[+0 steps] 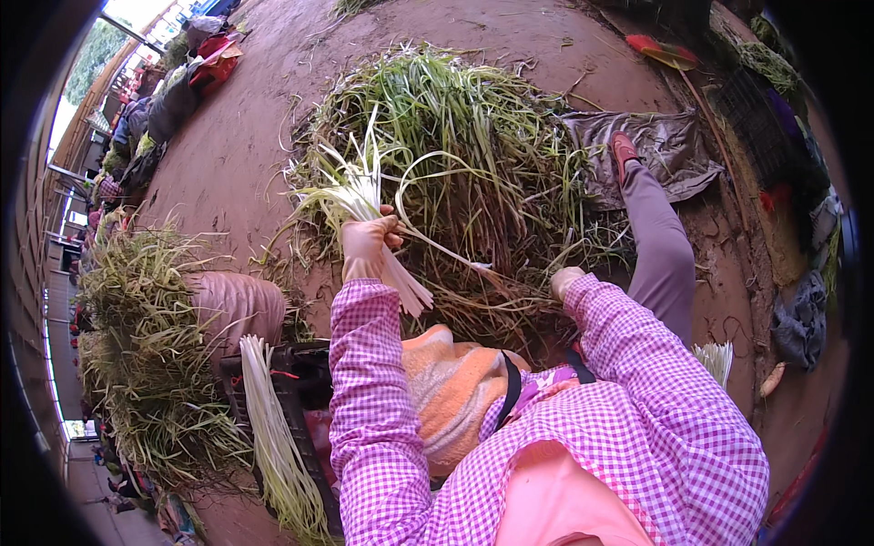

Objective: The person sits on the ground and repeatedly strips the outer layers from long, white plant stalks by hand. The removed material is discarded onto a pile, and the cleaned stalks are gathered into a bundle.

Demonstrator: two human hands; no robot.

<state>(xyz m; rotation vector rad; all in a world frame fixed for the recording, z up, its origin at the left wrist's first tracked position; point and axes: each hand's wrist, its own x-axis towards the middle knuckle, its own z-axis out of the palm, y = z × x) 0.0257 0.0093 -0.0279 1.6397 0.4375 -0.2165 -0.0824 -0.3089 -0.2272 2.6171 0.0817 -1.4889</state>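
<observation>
My left hand [366, 244] is closed round a bunch of pale garlic chives [362, 193]. The cut white ends stick out below the fist, and the thin leaves fan out above it. One long stalk [446, 244] loops out of the bunch toward the right. My right hand [566, 281] is lower, at the near right edge of a big heap of green leafy chives [455, 136]. Its fingers look curled, and what they hold, if anything, is hidden. Brown, withered leaves [492, 227] cover the near side of the heap.
A bundle of pale chives [278, 437] lies over a black crate [305, 364] at my left. Beyond it are another leafy heap [155, 346] and a wrapped roll [237, 305]. An orange cloth [446, 382] covers my lap. A dark plastic sheet [674, 150] lies under my outstretched foot.
</observation>
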